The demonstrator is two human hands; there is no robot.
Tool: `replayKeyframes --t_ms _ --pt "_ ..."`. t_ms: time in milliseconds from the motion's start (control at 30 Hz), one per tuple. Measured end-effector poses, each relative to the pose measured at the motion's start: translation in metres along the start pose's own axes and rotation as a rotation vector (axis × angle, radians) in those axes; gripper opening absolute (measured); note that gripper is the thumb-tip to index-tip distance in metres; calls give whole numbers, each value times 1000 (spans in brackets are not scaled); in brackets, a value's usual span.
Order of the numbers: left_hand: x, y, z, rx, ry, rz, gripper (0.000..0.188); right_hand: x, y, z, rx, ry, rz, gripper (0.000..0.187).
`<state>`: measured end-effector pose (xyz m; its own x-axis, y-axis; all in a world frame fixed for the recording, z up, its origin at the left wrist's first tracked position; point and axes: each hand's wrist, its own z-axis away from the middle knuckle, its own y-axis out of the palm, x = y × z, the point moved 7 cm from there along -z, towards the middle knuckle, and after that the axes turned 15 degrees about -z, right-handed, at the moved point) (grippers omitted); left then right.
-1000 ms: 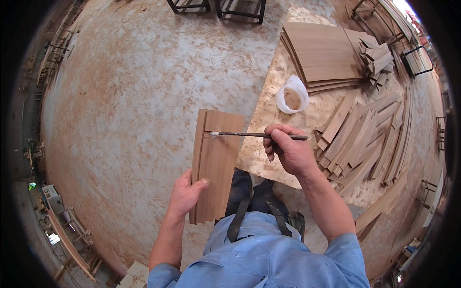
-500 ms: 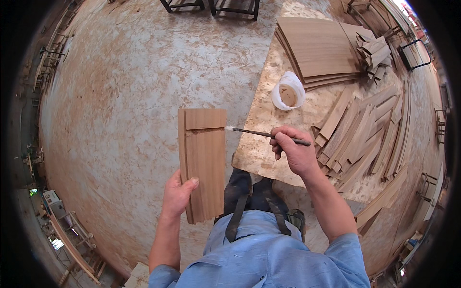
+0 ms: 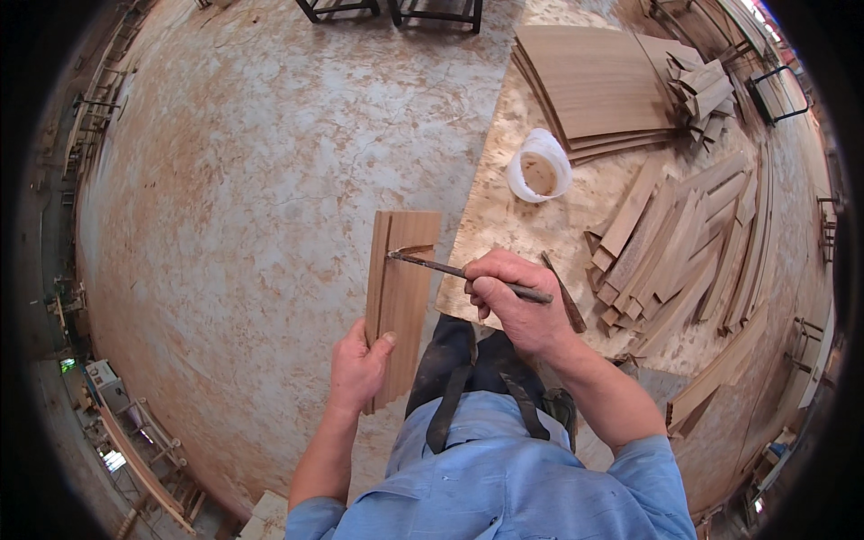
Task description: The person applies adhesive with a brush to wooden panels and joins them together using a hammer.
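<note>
My left hand (image 3: 362,367) grips the lower left edge of a brown wooden board (image 3: 405,315), thumb on its face. A long groove runs down the board near its left edge, and a short slot crosses it near the top. Pinched in my right hand (image 3: 515,301) is a thin dark-handled brush (image 3: 430,265), pointing left. Its tip touches the board where slot and groove meet. Beyond my right hand, a white plastic tub (image 3: 545,144) with brownish liquid or residue inside stands on the plywood tabletop (image 3: 490,216).
Flat wooden panels (image 3: 603,81) are stacked at the table's far side, with small wood pieces (image 3: 702,94) beside them. Many narrow wooden strips (image 3: 666,243) lie on the right. A dark thin strip (image 3: 565,292) lies beside my right hand. Black stool frames (image 3: 438,16) stand on the floor ahead.
The board has shifted right and turned, showing more of its grooved left edge. My right hand has moved left and slightly down, bringing the brush tip from the slot's right end to the groove.
</note>
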<state>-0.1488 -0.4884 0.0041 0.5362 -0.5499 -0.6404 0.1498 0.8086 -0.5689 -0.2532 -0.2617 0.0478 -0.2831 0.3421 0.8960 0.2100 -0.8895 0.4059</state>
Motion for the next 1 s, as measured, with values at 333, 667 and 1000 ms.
replayKeyframes --t_ms 333,667,1000 --pt "11 -8 -4 14 -39 316 31 -30 -49 -8 -203 212 -193 20" --pt "32 -71 -22 -386 -83 1065 41 54 -133 -33 -501 -122 208 22" --pt "24 -59 -50 -101 -133 1419 31 9 -170 -58 -441 -155 478 17"
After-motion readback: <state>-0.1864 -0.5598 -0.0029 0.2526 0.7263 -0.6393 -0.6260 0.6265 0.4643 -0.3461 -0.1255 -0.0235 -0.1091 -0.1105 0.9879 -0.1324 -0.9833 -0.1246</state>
